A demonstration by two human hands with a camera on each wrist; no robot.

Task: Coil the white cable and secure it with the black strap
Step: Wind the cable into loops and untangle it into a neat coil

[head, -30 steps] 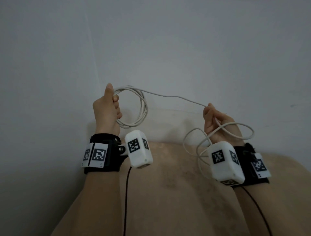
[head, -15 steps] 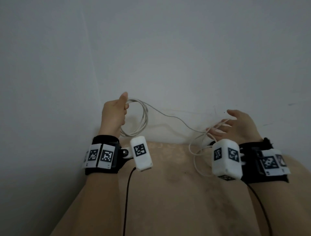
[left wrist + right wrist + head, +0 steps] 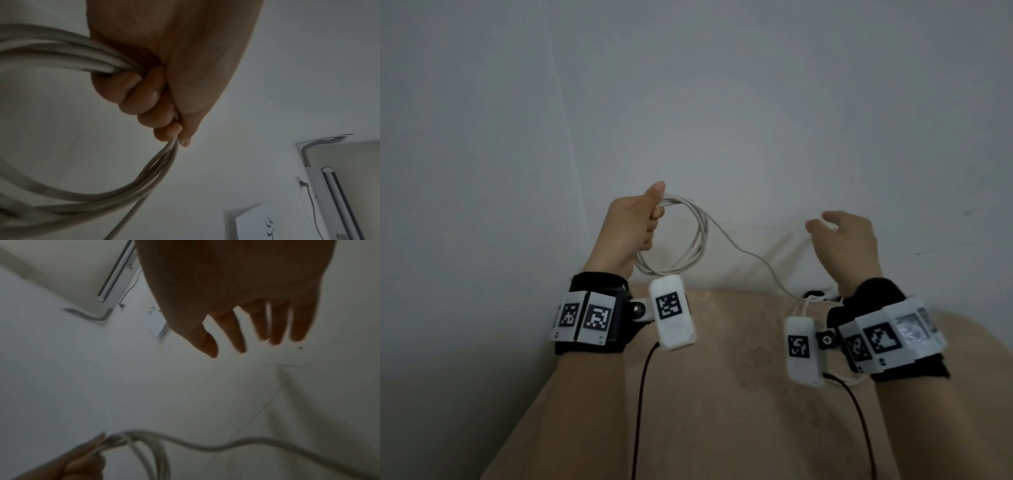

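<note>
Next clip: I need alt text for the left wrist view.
Seen from below, the person's left hand grips several gathered loops of the thin white cable in a closed fist, the coil curving down and left. Behind are a pale wall and ceiling.

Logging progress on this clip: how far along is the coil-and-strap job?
Done: several loops of the white cable are gathered in the left hand, whose fingers curl round the bundle. In hand: the right hand is open and holds nothing; a slack length trails down to the surface. Left: coil the remainder, then strap it; no black strap clearly seen.
</note>
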